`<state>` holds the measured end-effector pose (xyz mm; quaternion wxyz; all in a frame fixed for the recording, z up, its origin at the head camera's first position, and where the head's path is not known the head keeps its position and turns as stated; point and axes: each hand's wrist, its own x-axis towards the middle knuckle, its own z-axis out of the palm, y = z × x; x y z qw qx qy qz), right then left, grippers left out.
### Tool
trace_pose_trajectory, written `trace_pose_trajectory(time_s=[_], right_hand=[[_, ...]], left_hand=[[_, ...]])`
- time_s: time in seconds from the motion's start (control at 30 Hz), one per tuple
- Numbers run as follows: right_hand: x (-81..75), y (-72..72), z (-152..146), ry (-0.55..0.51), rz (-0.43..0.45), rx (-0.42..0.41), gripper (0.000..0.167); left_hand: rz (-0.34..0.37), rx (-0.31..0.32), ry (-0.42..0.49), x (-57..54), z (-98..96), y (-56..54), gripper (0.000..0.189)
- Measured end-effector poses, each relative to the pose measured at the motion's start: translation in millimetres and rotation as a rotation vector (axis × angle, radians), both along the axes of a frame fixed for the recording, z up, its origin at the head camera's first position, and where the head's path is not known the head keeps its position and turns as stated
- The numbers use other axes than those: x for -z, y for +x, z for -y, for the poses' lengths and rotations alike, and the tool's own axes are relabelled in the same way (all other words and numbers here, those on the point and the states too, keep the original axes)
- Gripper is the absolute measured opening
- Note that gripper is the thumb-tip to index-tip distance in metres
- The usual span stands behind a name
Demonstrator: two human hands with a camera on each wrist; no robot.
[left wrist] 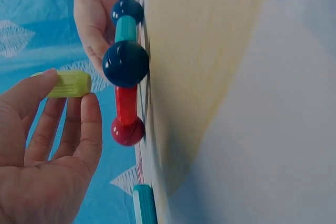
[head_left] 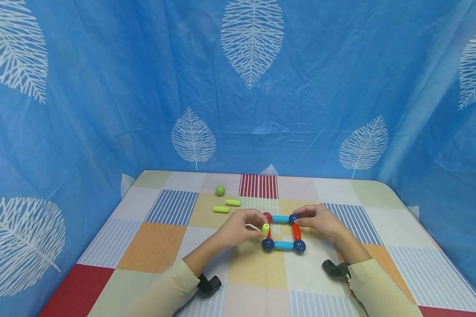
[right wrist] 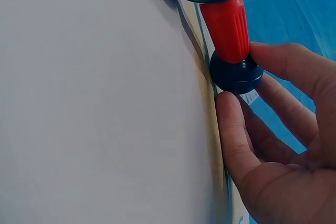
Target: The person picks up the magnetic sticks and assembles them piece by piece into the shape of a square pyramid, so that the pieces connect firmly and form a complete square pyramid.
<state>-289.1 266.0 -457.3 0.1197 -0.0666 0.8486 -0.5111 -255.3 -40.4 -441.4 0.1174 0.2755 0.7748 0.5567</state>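
A square of magnetic rods and balls lies on the table, with two light blue rods (head_left: 283,245), two red rods (head_left: 296,231), a red ball (head_left: 267,216) at the far left corner and dark blue balls (head_left: 299,246) at the others. My left hand (head_left: 239,226) pinches a yellow-green rod (left wrist: 73,84) between thumb and fingers, raised above the square's left side. At the far right corner, my right hand (head_left: 320,220) grips the dark blue ball (right wrist: 236,74) with thumb and fingertips, right by the end of the red rod.
Two more yellow-green rods (head_left: 221,209) and a green ball (head_left: 220,190) lie beyond my left hand. A patchwork cloth (head_left: 258,273) covers the table. Blue curtains (head_left: 238,110) with white leaf prints enclose the back and sides.
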Motion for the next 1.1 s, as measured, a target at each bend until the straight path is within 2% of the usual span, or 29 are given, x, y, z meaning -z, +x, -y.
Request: trace_pose_trajectory(time_s=[0.23, 0.67, 0.8, 0.9, 1.0, 1.1], right_hand=[[-0.6, 0.2, 1.2, -0.015, -0.002, 0.003, 0.039], [-1.6, 0.2, 1.9, -0.008, -0.001, 0.008, 0.038], [-2.0, 2.5, 3.6, 0.038, -0.036, 0.012, 0.042], [-3.8, 8.5, 6.6, 0.083, -0.086, 0.017, 0.045], [-8.6, 19.3, 10.2, 0.1, -0.106, 0.021, 0.042], [-16.1, 33.2, 12.2, 0.115, -0.116, -0.049, 0.037]], left_hand=[[0.011, 0.029, 0.01, 0.6, -7.6, 0.6, 0.022], [0.035, 0.072, 0.022, 1.5, -10.4, 0.3, 0.021], [0.053, 0.094, -0.009, 0.1, -8.4, -1.6, 0.023], [0.061, 0.115, -0.041, -0.9, -6.4, -7.7, 0.024], [0.004, 0.074, -0.102, 0.3, -7.3, -16.8, 0.024], [-0.086, -0.014, -0.194, 2.2, -12.1, -25.1, 0.023]])
